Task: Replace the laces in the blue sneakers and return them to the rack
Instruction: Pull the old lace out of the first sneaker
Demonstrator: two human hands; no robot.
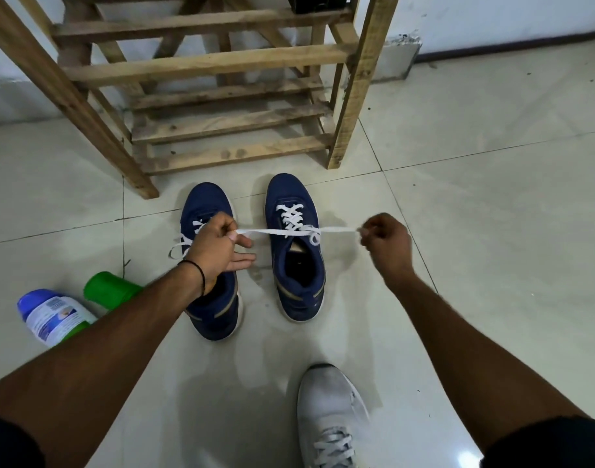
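While arms (120, 332) extend, hands (218, 244) (385, 244) pinch lace (276, 232).

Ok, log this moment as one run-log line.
left hand pinches white lace | right hand pinches its other end | lace taut across right blue sneaker

left sneaker (208, 204) and right sneaker (308, 204): navy blue, white soles, tan side stripes
lace (276, 232): white, criss-crossed
rack (205, 65): pale brown bare wood
floor (492, 231): glossy cream tiles, dark seams
bottle (53, 317), lower left: blue cap, white printed label, green body
shoe (326, 400), bottom centre: light grey
wristband (196, 268): black
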